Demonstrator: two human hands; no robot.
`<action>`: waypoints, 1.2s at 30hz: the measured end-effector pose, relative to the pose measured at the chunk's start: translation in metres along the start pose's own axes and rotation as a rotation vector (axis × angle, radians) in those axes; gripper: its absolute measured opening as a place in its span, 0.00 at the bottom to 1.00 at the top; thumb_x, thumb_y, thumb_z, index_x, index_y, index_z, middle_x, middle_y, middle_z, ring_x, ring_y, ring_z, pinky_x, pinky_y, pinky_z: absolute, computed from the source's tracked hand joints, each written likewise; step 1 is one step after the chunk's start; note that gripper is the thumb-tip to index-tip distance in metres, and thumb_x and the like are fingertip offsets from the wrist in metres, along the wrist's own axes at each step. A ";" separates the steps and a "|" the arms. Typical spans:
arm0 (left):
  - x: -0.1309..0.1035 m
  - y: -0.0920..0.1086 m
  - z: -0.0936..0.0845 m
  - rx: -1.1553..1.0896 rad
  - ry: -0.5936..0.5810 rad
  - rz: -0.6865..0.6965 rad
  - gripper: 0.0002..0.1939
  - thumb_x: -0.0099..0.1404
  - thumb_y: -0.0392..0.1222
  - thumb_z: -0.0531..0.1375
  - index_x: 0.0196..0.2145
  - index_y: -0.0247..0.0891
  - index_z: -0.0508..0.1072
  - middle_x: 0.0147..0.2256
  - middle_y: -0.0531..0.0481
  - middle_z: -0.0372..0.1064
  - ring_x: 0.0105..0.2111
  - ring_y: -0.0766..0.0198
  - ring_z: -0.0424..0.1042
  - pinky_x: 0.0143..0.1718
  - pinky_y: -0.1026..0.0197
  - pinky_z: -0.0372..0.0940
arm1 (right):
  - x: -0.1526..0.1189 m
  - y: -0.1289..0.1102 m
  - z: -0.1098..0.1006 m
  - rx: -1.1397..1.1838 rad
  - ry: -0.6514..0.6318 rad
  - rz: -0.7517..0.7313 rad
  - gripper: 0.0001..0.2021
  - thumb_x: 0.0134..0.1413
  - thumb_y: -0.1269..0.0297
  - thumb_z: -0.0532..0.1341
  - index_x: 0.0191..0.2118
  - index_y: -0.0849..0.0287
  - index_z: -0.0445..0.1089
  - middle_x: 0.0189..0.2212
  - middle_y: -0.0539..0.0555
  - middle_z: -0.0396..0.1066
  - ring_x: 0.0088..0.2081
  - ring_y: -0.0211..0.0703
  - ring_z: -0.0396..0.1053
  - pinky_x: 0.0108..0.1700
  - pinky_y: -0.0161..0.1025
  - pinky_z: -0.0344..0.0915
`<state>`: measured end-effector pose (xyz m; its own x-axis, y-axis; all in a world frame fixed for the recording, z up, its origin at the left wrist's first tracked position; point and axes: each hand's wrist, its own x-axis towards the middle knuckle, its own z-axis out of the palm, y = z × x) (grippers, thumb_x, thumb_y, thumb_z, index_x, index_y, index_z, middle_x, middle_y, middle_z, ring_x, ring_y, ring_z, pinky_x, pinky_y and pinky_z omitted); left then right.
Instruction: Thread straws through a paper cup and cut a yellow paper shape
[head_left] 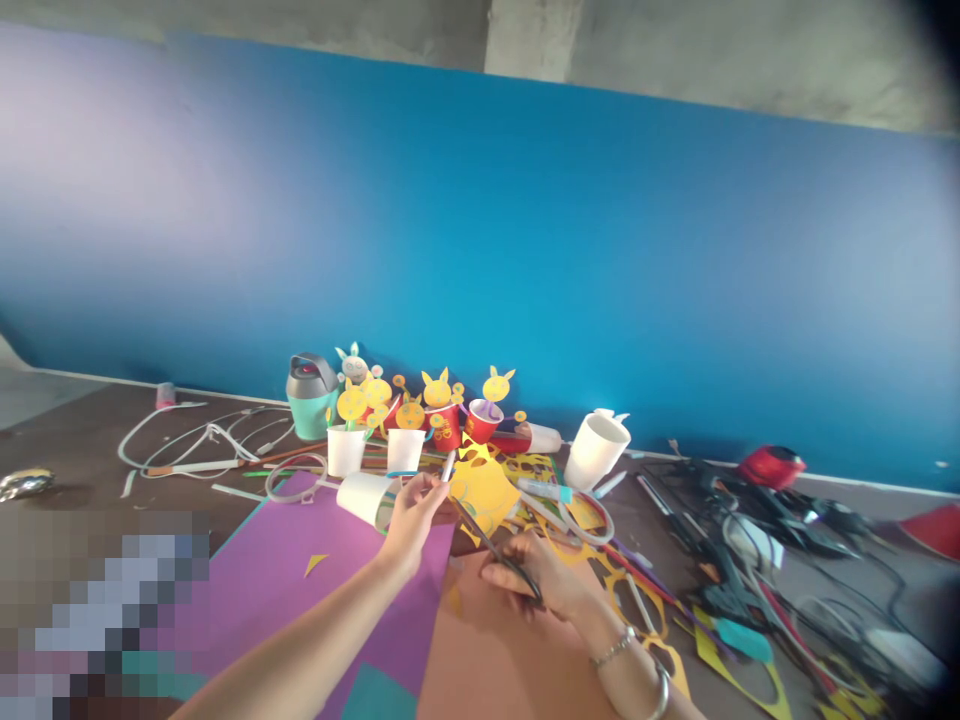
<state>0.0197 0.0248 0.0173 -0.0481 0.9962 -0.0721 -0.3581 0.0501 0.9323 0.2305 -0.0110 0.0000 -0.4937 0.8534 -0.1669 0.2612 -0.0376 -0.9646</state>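
My left hand (415,518) is closed at the left edge of a yellow paper sheet (487,490) with a jagged, cut outline. A small white strip (448,466) shows at its fingertips; I cannot tell what it is. My right hand (534,572) is wrapped round dark-handled scissors (480,533), whose blades point up and left toward the yellow paper. Under the hands lie an orange sheet (487,650) and a purple sheet (277,570). A white paper cup (362,497) lies on its side by my left hand.
Behind stand white and red cups (442,425) topped with yellow paper animal heads. A green jar (312,400) stands left of them, and stacked white cups (596,450) to the right. Glue guns (735,580) and tangled cables cover the right side. A pixelated area fills the lower left.
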 end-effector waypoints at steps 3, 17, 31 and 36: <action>0.000 0.000 0.000 -0.009 -0.004 0.001 0.17 0.52 0.53 0.70 0.26 0.41 0.67 0.25 0.54 0.76 0.26 0.60 0.77 0.30 0.60 0.72 | 0.000 0.000 0.000 -0.008 0.009 -0.008 0.16 0.53 0.51 0.66 0.25 0.58 0.68 0.13 0.44 0.64 0.13 0.33 0.59 0.16 0.29 0.52; -0.002 0.001 0.002 -0.031 -0.004 -0.017 0.18 0.51 0.51 0.70 0.27 0.41 0.67 0.24 0.55 0.75 0.25 0.61 0.77 0.30 0.61 0.72 | 0.001 0.000 -0.002 -0.108 0.056 0.020 0.10 0.53 0.58 0.66 0.26 0.57 0.70 0.15 0.46 0.65 0.14 0.34 0.59 0.16 0.31 0.55; 0.000 0.003 0.000 -0.043 0.044 0.046 0.19 0.53 0.54 0.70 0.31 0.42 0.67 0.27 0.52 0.77 0.27 0.56 0.79 0.32 0.58 0.71 | -0.010 -0.018 -0.005 0.156 -0.081 0.001 0.12 0.49 0.57 0.67 0.36 0.59 0.74 0.20 0.47 0.70 0.17 0.35 0.62 0.19 0.32 0.55; -0.002 0.000 0.002 -0.060 0.029 0.052 0.17 0.55 0.53 0.69 0.30 0.43 0.67 0.27 0.51 0.77 0.28 0.56 0.79 0.33 0.57 0.71 | -0.001 -0.022 -0.004 0.219 0.312 -0.144 0.15 0.56 0.51 0.62 0.36 0.59 0.69 0.17 0.47 0.66 0.18 0.37 0.61 0.20 0.33 0.54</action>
<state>0.0216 0.0228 0.0177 -0.0944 0.9949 -0.0349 -0.4092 -0.0068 0.9124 0.2283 -0.0090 0.0224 -0.2278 0.9737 0.0101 0.0082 0.0123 -0.9999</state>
